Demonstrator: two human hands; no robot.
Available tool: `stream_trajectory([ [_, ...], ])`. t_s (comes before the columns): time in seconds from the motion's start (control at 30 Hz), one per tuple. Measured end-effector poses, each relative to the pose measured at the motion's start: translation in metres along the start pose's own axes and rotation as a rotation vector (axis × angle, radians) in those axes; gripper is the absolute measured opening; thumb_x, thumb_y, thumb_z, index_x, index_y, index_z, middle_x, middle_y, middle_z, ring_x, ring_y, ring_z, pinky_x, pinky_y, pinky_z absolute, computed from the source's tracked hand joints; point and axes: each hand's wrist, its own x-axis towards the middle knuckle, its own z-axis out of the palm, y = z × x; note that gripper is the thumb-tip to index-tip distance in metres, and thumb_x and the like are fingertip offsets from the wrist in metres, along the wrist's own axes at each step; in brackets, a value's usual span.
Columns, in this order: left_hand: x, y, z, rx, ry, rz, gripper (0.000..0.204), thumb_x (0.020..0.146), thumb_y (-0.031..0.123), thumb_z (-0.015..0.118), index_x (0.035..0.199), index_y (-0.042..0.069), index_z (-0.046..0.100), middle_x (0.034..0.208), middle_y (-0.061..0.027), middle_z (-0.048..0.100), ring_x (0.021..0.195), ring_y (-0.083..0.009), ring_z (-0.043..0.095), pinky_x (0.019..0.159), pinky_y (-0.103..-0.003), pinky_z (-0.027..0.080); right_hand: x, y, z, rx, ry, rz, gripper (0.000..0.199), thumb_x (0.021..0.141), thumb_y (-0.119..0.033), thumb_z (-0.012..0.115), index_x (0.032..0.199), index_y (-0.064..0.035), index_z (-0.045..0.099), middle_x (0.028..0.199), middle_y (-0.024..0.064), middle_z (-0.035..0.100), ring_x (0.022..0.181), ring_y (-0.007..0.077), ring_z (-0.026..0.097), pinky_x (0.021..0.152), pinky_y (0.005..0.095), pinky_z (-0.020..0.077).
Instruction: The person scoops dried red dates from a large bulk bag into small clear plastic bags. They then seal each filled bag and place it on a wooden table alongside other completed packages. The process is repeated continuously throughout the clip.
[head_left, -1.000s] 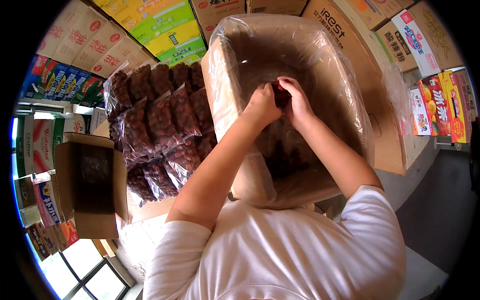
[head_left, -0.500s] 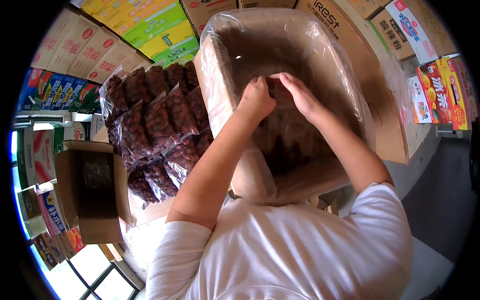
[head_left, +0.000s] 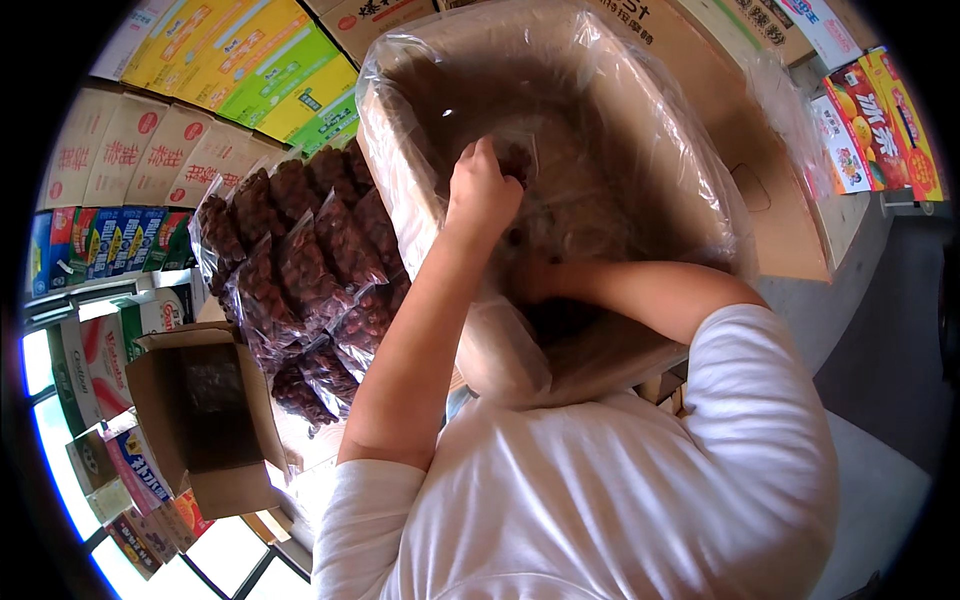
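Since the earlier frame, the right hand [head_left: 535, 280] has dropped deep into the lined carton [head_left: 700, 190]; its fingers are hidden. Left hand [head_left: 483, 190] pinches a clear bag [head_left: 515, 155] inside the carton, beside stacked packets [head_left: 300, 270].

A large cardboard box [head_left: 760, 190] lined with a clear plastic bag [head_left: 420, 170] was seen tilted toward the person. The left hand [head_left: 482, 190] was closed on a small clear packet [head_left: 515, 160] of dark dried fruit inside the liner. The right hand was hidden deep in the box behind cloudy plastic; only its forearm [head_left: 640, 290] could be made out. Just left of the box, filled packets of dried fruit [head_left: 300, 270] were stacked in rows. Further left, a smaller open carton [head_left: 205, 420] was seen, and colourful stacked cartons [head_left: 240, 60] beyond.
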Motion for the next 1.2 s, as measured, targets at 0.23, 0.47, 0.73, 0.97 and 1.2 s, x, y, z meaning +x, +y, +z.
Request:
stream_trajectory([
  [0.23,-0.001,0.002,-0.002,-0.013,-0.006,0.001,0.050,0.069,0.000,0.058,0.117,-0.011,0.052,0.113,-0.0304,0.058,0.104,-0.0440,0.058,0.092,-0.044,0.048,0.026,0.007,0.049,0.185,0.042,-0.057,0.037,0.083,-0.029,0.057,0.105,-0.0008,0.066,0.111,0.0250,0.064,0.106,0.0412,0.060,0.090,0.0511,0.0458],
  [0.47,-0.002,0.001,0.001,-0.009,0.030,0.026,0.048,0.069,-0.001,0.058,0.116,-0.011,0.053,0.113,-0.0304,0.058,0.104,-0.0444,0.058,0.092,-0.045,0.048,-0.024,-0.021,0.015,0.264,-0.086,0.175,0.053,0.086,-0.037,0.057,0.129,-0.0067,0.054,0.122,0.0260,0.058,0.112,0.0435,0.056,0.096,0.0479,0.0454],
  [0.73,-0.001,0.000,0.002,0.010,0.005,0.026,0.046,0.070,-0.002,0.056,0.115,-0.010,0.053,0.113,-0.0307,0.058,0.105,-0.0444,0.058,0.092,-0.045,0.048,-0.043,-0.028,0.000,0.233,-0.274,0.024,0.062,0.091,-0.048,0.047,0.136,-0.0070,0.048,0.128,0.0210,0.057,0.114,0.0353,0.057,0.093,0.0455,0.0444],
  [0.97,0.000,0.002,0.004,-0.004,0.017,0.049,0.040,0.069,-0.002,0.056,0.109,-0.009,0.053,0.107,-0.0296,0.059,0.100,-0.0447,0.058,0.089,-0.046,0.049,-0.010,-0.010,0.032,0.204,-0.470,-0.057,0.073,0.090,-0.059,0.041,0.141,-0.0066,0.041,0.133,0.0195,0.053,0.118,0.0360,0.054,0.099,0.0434,0.0402],
  [1.2,-0.002,0.004,0.001,0.004,0.008,0.030,0.035,0.069,-0.002,0.056,0.104,-0.007,0.053,0.106,-0.0292,0.059,0.099,-0.0449,0.058,0.088,-0.047,0.049,-0.006,-0.006,0.051,0.314,-0.386,-0.142,0.075,0.090,-0.061,0.039,0.142,-0.0070,0.041,0.136,0.0208,0.050,0.123,0.0351,0.050,0.100,0.0421,0.0392],
])
